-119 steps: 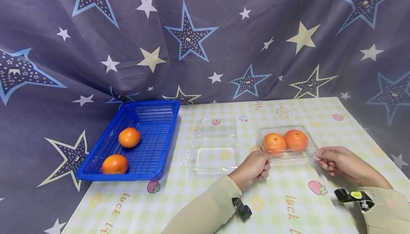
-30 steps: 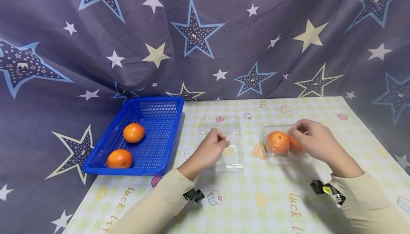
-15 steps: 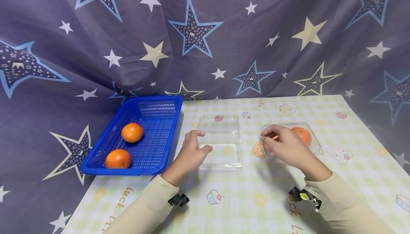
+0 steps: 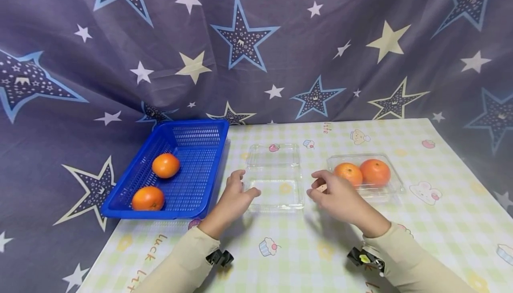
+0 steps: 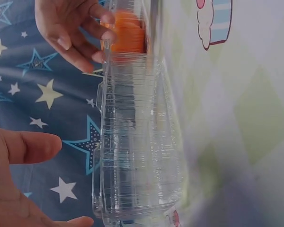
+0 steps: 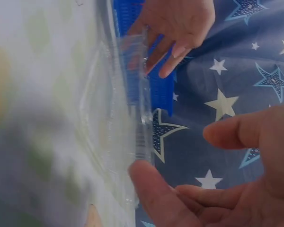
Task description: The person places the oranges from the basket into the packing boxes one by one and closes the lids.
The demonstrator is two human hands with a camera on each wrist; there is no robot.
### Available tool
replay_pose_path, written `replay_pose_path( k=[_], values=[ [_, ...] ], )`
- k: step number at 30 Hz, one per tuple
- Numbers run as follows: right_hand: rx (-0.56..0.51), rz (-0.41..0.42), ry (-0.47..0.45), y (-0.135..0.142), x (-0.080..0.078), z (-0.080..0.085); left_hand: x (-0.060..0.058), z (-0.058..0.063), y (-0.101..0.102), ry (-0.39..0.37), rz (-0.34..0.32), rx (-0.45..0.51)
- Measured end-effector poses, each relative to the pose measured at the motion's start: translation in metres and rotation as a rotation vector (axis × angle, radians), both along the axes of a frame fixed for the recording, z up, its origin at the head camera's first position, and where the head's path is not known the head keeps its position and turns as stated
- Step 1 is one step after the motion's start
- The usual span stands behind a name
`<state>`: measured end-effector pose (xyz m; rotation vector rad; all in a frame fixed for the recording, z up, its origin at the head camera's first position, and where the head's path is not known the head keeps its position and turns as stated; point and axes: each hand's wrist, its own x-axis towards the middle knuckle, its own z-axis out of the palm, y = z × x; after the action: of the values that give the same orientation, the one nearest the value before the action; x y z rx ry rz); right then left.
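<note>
A clear plastic clamshell box (image 4: pixel 274 190) stands open and empty on the table, its lid folded back behind it. My left hand (image 4: pixel 232 197) is by its left side with thumb and fingers spread, holding nothing. To the right of the same box is my right hand (image 4: pixel 340 197), fingers bent loosely with a gap to the thumb, nothing held. Both wrist views show the clear box wall (image 5: pixel 132 137) between the two hands. Beyond the right hand, a second clamshell box (image 4: pixel 394 179) contains two oranges (image 4: pixel 375 172), the left one partly hidden by that hand.
At the left, a blue plastic basket (image 4: pixel 200 181) holds two more oranges, one orange (image 4: pixel 165 165) behind the other orange (image 4: pixel 148 198). A checked cloth (image 4: pixel 300 257) with printed pictures covers the table. A dark curtain with stars (image 4: pixel 256 88) hangs along the back edge.
Both hands let go of the filled box's corners. My left hand went left to the open box and spread its fingers. The right hand passed over the filled box and moved left, uncovering the oranges.
</note>
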<state>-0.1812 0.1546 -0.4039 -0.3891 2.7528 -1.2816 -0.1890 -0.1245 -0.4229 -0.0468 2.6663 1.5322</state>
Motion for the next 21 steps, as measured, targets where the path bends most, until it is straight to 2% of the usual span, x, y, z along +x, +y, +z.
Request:
replay_pose_path(
  k=[5,13,18,21],
  values=[
    [0.016,0.019,-0.039,-0.006,0.001,-0.011,0.001,-0.005,0.0,-0.028,-0.005,0.028],
    [-0.116,0.024,-0.167,-0.015,0.003,-0.026,0.001,-0.007,0.006,-0.034,-0.019,0.057],
    [-0.237,-0.027,-0.26,-0.017,0.003,-0.035,0.0,-0.01,0.01,-0.039,-0.026,0.079],
    [-0.284,-0.077,-0.279,-0.019,0.003,-0.041,-0.003,-0.012,0.012,-0.042,-0.037,0.103]
  ],
)
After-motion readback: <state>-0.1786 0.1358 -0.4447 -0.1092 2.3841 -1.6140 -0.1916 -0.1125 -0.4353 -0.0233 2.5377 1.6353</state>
